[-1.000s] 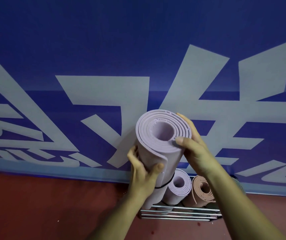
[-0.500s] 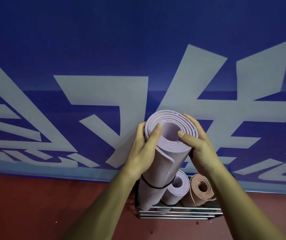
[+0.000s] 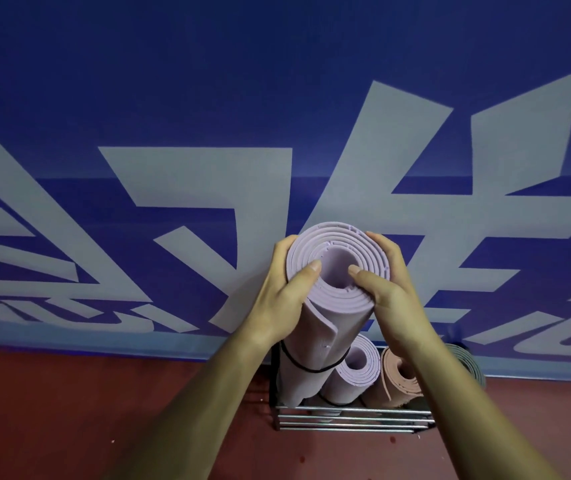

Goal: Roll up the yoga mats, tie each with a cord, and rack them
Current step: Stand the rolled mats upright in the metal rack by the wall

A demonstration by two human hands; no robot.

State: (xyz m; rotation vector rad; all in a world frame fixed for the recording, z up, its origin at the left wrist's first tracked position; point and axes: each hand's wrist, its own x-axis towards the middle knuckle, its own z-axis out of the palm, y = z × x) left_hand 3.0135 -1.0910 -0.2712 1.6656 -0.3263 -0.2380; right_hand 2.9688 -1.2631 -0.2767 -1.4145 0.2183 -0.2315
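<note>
A rolled lilac yoga mat stands nearly upright with its lower end in the left part of a metal rack. A black cord circles its lower half. My left hand grips the roll's upper left side, thumb over the spiral end. My right hand grips the upper right side, thumb on the spiral too. Inside the rack stand a second lilac roll, a peach roll and a grey roll, partly hidden by my right forearm.
The rack stands on a dark red floor against a blue wall with large pale lettering. Open floor lies left and right of the rack.
My left hand has slid up from the roll's middle to its top end. The mat has sunk lower into the rack and both thumbs now lie over the spiral end.
</note>
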